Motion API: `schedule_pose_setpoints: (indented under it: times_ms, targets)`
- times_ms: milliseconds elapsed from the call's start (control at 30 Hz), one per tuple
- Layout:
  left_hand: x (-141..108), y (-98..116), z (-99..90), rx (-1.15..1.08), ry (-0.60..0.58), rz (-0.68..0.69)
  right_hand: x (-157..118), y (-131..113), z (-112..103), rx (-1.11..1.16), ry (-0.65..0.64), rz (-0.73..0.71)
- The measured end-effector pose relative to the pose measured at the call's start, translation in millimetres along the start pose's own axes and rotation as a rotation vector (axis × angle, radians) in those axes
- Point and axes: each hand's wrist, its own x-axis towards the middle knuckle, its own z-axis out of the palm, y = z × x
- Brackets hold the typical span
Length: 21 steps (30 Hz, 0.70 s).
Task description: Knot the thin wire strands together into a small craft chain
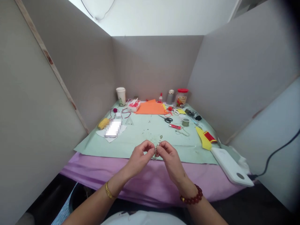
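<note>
White garment [142,218], bottom centre of the frame: worn by the person, nearest the camera.

Left hand [140,157], lower centre: gold-toned bracelet [108,190] at the wrist; thumb and forefinger pinched narrow on a thin strand.

Right hand [172,158], just right of it: dark red bead bracelet [195,197] at the wrist; fingertips likewise drawn close on the same strand.

Thin beaded strand [159,141], one, lower centre: held between both hands, its small looped end rising above the fingertips. Pale bits along it look like beads, though too small to be sure.

Pale green sheet [107,150], centre: spread over a purple tablecloth [199,178] that shows along the near edge.

Right of centre: spool of olive-green cord [185,122], loose cord below it; red-handled tool [175,126] just beside the spool; black-handled scissors [168,120], blades towards the left.

Right edge of the sheet: yellow piece [202,139]; red piece with yellow edging [210,137], near it; white rectangular device [229,165], black cable attached at its near end.

Far edge, left to right: white patterned cup [121,97]; tissue pack [133,106]; orange paper [150,108]; red-capped glue bottle [160,98]; red-lidded clear jar [182,99].

Left: yellow bundle [103,123]; dark magenta yarn ball [115,110]; clear triangular ruler [129,121].
</note>
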Motion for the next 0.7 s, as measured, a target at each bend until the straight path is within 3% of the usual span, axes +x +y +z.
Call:
schedule_pose_setpoints:
  times_ms: [200,367,533,700]
  targets:
    - [1.3,-1.4,7.3,-0.192,-0.031,-0.064,-4.2,4.5,-6.3,0.001,0.002,0.023]
    - [-2.1,-1.7,11.2,-0.049,-0.021,-0.087,-8.7,3.9,-10.2,-0.074,0.031,0.008]
    - [-6.1,2.1,11.8,-0.051,-0.048,-0.09,-15.7,-3.3,-14.7,-0.184,0.018,0.015]
    - [-8.4,3.6,14.5,0.071,-0.045,-0.057,-20.1,-5.7,-16.6,-0.038,-0.038,0.082]
